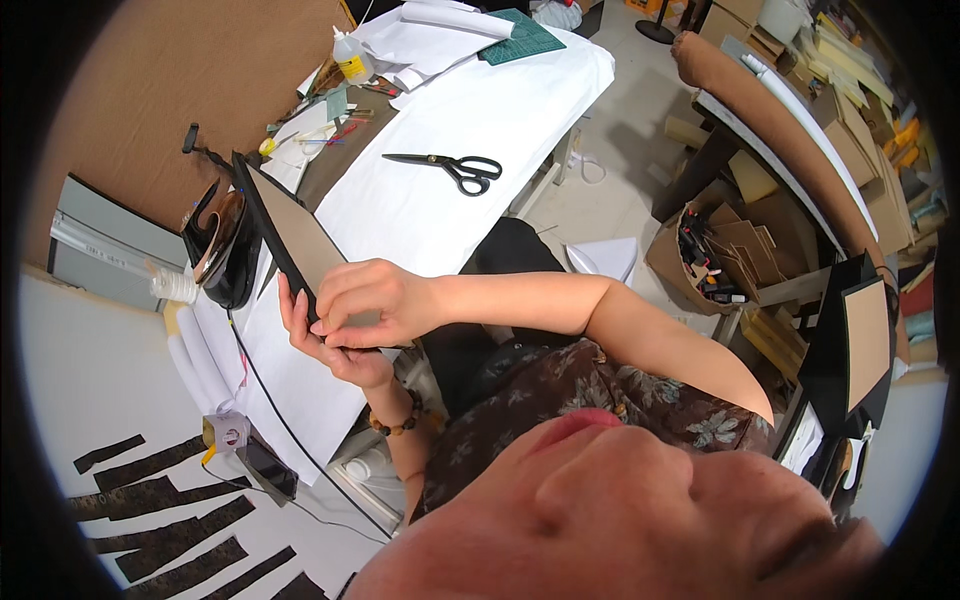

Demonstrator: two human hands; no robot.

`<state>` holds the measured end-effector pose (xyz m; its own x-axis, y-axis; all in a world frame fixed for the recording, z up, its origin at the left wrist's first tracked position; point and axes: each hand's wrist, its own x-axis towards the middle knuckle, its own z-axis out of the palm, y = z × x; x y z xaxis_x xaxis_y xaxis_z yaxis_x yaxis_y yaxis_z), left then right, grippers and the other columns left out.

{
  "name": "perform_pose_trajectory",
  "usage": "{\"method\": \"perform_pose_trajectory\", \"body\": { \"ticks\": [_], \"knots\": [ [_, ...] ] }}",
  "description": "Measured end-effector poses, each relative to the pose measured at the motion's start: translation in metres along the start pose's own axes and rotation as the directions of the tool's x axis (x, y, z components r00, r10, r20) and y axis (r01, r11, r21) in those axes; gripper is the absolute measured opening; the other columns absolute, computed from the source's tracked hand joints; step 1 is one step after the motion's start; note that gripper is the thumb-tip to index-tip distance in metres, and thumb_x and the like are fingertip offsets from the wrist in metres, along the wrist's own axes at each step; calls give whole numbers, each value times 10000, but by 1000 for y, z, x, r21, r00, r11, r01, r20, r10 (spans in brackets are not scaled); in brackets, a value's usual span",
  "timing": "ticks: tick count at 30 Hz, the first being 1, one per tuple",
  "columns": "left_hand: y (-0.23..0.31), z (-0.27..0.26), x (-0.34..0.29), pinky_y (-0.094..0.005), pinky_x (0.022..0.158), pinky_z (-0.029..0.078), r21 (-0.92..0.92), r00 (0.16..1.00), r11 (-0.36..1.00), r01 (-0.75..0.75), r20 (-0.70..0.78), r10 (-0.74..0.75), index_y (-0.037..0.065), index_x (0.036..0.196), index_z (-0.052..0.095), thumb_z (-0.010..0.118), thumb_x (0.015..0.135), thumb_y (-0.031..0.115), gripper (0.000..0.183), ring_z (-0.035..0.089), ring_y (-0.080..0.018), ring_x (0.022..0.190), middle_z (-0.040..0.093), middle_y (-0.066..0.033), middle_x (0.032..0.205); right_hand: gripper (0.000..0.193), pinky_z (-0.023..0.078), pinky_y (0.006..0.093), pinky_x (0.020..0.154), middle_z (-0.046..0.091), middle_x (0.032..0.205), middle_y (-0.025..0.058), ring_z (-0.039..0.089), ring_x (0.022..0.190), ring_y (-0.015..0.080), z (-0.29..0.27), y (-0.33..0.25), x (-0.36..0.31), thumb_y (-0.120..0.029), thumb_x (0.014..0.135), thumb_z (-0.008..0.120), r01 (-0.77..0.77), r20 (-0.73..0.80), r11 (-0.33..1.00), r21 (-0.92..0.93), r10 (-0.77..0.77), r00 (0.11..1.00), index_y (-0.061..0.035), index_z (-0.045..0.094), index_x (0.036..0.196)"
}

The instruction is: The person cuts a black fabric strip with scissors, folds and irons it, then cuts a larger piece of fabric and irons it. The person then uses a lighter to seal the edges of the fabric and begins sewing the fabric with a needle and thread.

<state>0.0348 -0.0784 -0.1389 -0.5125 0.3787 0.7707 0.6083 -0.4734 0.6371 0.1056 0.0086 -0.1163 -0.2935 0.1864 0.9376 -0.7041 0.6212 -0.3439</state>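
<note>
A flat rectangular board [296, 222] with a tan face and a black border stands tilted up over the worktable. My left hand [345, 358], with a beaded bracelet at its wrist, grips the board's near end from below, its fingers against the black edge. From the right my right hand [378, 298] reaches across, fingers bent and pinched at the near corner of the same board. The fingertips of both hands almost meet there; what lies between them is partly hidden. Beyond the board lies a pair of black scissors [450, 168] on white sheeting.
An iron [218, 245] with a cord stands left of the board. A glue bottle [350, 55], paper rolls [455, 18] and a green cutting mat [522, 38] sit at the far end. Dark strips [180, 500] hang or lie lower left. Rightward are a cardboard box [690, 265] and a brown roll [780, 130].
</note>
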Motion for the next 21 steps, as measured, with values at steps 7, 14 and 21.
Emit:
{"method": "perform_pose_trajectory", "body": {
  "ticks": [7,14,21],
  "knots": [
    [2,3,4,-489,1117,379,-22,1000,1000,-13,16,13,-1,1350,436,246,943,293,537,425,-356,1386,360,-270,1549,142,513,339,701,681,905,77,646,797,253,-1,2,-1,-76,812,800,-3,-13,1000,9,3,1000,-31,693,892],
    [-1,0,3,-485,1121,380,-44,999,999,-7,52,9,-6,1382,430,252,936,307,573,417,-353,1393,336,-260,1564,118,522,346,700,680,892,65,648,797,257,-3,0,-2,-84,820,787,-51,-29,999,3,51,998,-43,696,883],
    [-32,-23,39,-498,1100,380,160,941,938,-307,199,274,36,1107,641,460,1018,379,398,498,-401,1330,534,-230,1434,326,540,356,788,650,1037,103,659,910,268,-19,0,-12,-219,880,766,-128,95,992,6,127,987,-90,735,1177]
  ]
}}
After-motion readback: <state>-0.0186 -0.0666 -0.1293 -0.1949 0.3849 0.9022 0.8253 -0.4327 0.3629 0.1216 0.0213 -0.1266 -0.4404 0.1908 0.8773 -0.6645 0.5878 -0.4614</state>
